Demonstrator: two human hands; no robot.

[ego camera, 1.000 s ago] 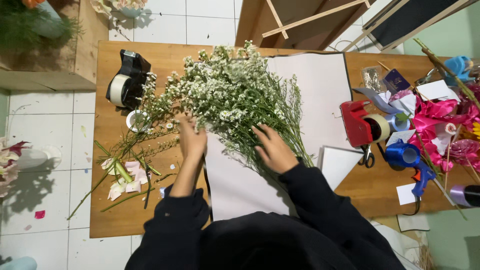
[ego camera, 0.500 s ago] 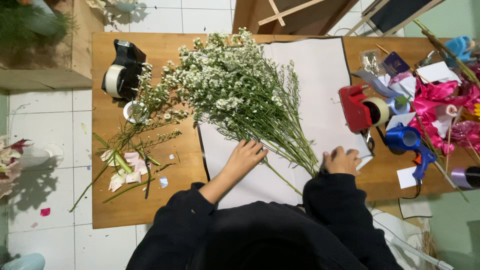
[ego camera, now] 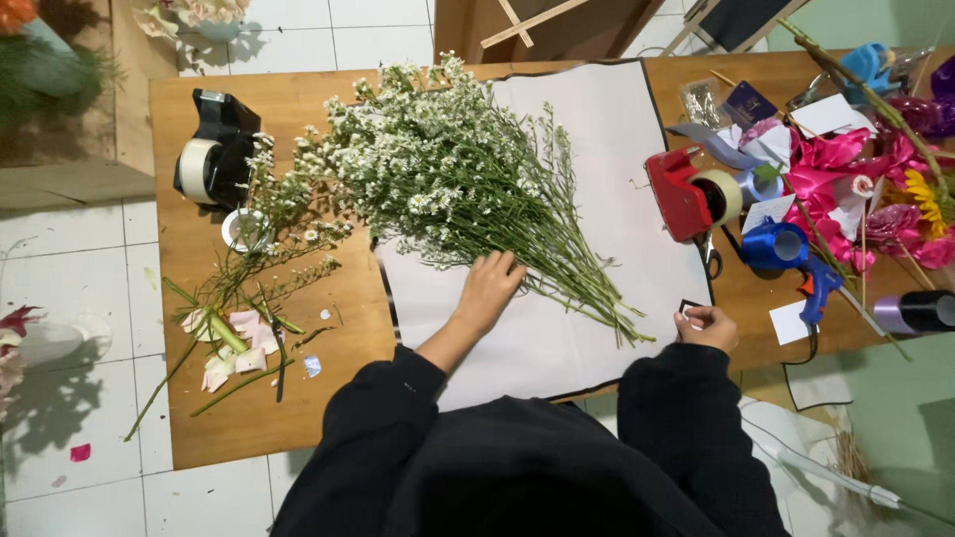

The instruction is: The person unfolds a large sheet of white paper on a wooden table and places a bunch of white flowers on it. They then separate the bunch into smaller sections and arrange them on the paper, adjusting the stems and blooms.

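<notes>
Lying across the middle of the wooden surface (ego camera: 298, 418), a white paper sheet (ego camera: 607, 149) carries a big bunch of small white flowers (ego camera: 438, 179), stems toward the near right edge. Left hand (ego camera: 489, 288) rests flat, fingers spread, touching the stems. Right hand (ego camera: 708, 326) pinches the sheet's near right corner, fingers closed on it.

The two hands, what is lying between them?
In the head view, thin green flower stems on white wrapping paper lie between the left hand and right hand.
</notes>
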